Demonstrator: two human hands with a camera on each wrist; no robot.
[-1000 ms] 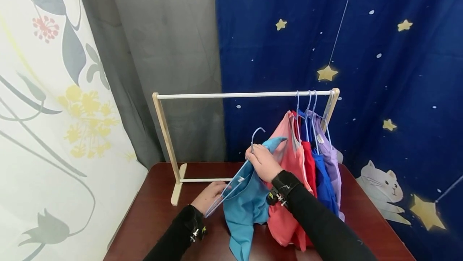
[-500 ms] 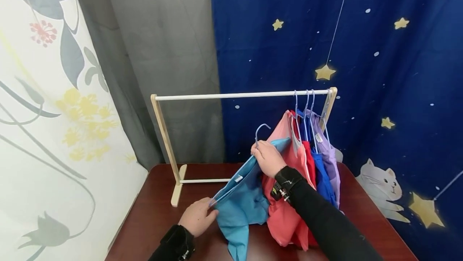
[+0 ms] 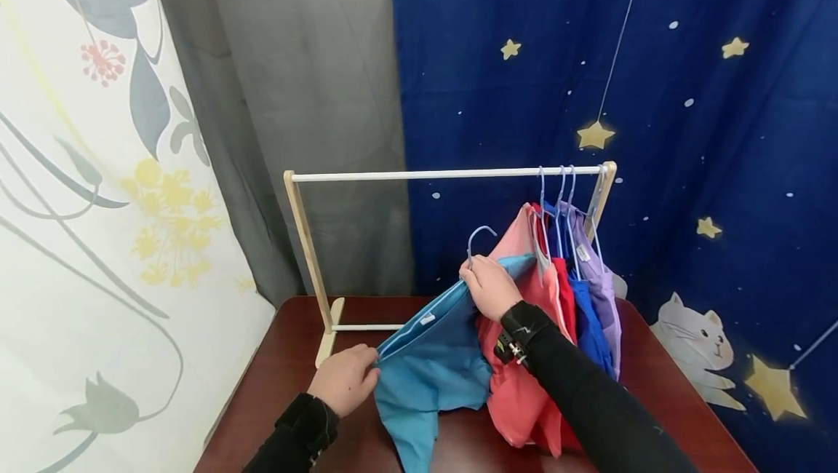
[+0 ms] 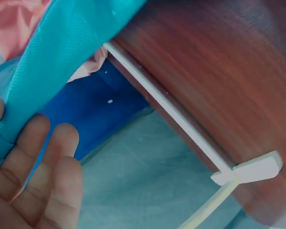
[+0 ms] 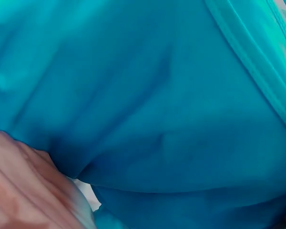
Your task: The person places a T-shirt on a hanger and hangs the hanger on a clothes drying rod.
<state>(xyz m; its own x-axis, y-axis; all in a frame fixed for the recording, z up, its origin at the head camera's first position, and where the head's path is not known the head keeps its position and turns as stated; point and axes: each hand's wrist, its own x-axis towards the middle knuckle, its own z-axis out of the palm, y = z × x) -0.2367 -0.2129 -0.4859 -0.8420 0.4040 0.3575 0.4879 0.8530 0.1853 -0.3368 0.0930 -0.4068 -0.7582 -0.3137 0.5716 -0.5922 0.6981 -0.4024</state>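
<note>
A teal shirt [image 3: 432, 367] is draped over a light-blue hanger whose hook [image 3: 481, 233] pokes up above my right hand [image 3: 487, 287]. That hand grips the hanger's neck together with the shirt's collar. My left hand [image 3: 343, 382] pinches the shirt's lower left shoulder end just above the table. In the left wrist view the teal fabric [image 4: 62, 71] ends at my fingers [image 4: 43, 176]. The right wrist view is filled by teal cloth [image 5: 157, 95], with part of my hand [image 5: 19, 191] at the bottom left. The hanger's arms are hidden under the cloth.
A wooden rack with a white rod [image 3: 445, 175] stands on the dark red table [image 3: 281, 371]. A pink [image 3: 524, 386], a red, a blue and a lilac garment [image 3: 602, 291] hang bunched at its right end. The rack's foot [image 4: 250, 169] is near my left hand. Curtains close in behind.
The bare hanger arm seen a second ago is now covered by teal cloth. My left hand has slid down and left with the shirt's end. My right hand rose slightly to the right.
</note>
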